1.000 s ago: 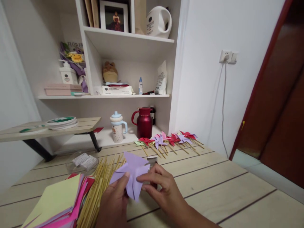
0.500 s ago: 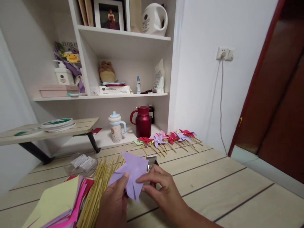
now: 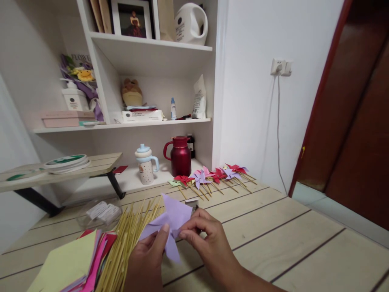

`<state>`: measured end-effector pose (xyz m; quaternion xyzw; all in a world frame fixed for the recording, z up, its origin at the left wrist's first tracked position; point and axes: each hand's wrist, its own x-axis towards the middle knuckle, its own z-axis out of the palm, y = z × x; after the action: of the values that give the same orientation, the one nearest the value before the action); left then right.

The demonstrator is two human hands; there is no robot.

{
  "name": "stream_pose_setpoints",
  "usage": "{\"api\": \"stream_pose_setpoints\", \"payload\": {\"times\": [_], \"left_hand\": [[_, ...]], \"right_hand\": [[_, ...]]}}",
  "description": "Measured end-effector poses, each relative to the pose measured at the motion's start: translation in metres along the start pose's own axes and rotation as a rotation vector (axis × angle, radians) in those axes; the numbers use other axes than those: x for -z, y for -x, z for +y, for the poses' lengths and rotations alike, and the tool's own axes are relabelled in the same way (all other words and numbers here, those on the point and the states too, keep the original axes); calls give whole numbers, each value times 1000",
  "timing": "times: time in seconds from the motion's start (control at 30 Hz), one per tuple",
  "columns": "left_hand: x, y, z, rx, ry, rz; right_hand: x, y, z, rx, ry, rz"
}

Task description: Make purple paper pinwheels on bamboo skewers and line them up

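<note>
- Pale wooden planks of a table [image 3: 288, 239] fill the foreground, set against white shelving and a white wall.
- At the near edge, the left hand [image 3: 146, 261] and right hand [image 3: 206, 239] meet on a folded lilac paper pinwheel [image 3: 173, 223], held just above the tabletop; the left thumb presses its lower left flap while the right fingertips [image 3: 184, 234] pinch its centre.
- Just left of the hands lies a loose bundle of bamboo sticks [image 3: 127, 239], touching a stack of coloured paper sheets [image 3: 75, 263].
- Farther back, a row of finished pinwheels [image 3: 212, 176] lies along the table's far edge.
- Behind them stand a red thermos jug [image 3: 180, 156] and a spotted cup with a blue lid [image 3: 145, 164].
</note>
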<state>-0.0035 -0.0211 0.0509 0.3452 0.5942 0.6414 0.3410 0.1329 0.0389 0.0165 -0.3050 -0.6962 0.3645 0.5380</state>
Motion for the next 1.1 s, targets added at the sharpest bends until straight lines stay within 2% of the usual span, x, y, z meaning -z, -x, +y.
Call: {"api": "stream_pose_setpoints", "payload": {"times": [0.07, 0.13, 0.53, 0.7, 1.1], "left_hand": [[2, -1, 1, 64, 20, -118], [3, -1, 0, 95, 60, -162], [4, -6, -1, 37, -69, -155], [3, -3, 1, 94, -53, -136], [-2, 0, 2, 93, -80, -49]], "right_hand": [[0, 0, -1, -10, 10, 8], [0, -1, -2, -21, 11, 11], [-2, -3, -6, -51, 30, 68], [-2, -3, -7, -54, 37, 65], [-2, -2, -5, -4, 78, 76]]}}
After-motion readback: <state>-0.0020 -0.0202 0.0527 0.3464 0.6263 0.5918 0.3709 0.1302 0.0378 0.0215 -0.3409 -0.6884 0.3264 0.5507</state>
